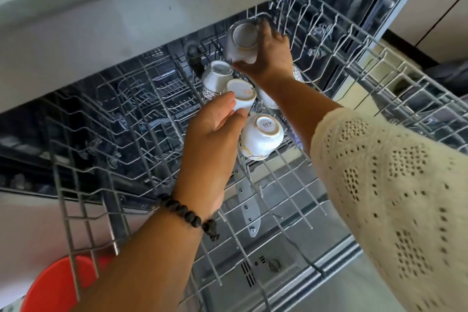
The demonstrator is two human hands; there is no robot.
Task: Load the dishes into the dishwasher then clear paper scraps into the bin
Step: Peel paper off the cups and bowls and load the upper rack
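The dishwasher's upper wire rack (298, 192) is pulled out below me. Several white cups stand upside down along its middle row. My right hand (266, 56) grips one upturned white cup (240, 43) at the far end of the row, held just above the tines. My left hand (215, 134) pinches a small upturned cup (241, 95) between thumb and fingers. Another cup (216, 77) sits beyond it, and a larger cup marked SISTA (262, 135) rests to the right of my left hand. One more cup (268, 101) is partly hidden behind my right forearm.
The counter edge (126, 20) overhangs the rack's far side. A red bucket (58, 286) stands on the floor at lower left. Under the rack lies the open dishwasher door (273, 266). Rows of bare tines fill the rack's left and right sides.
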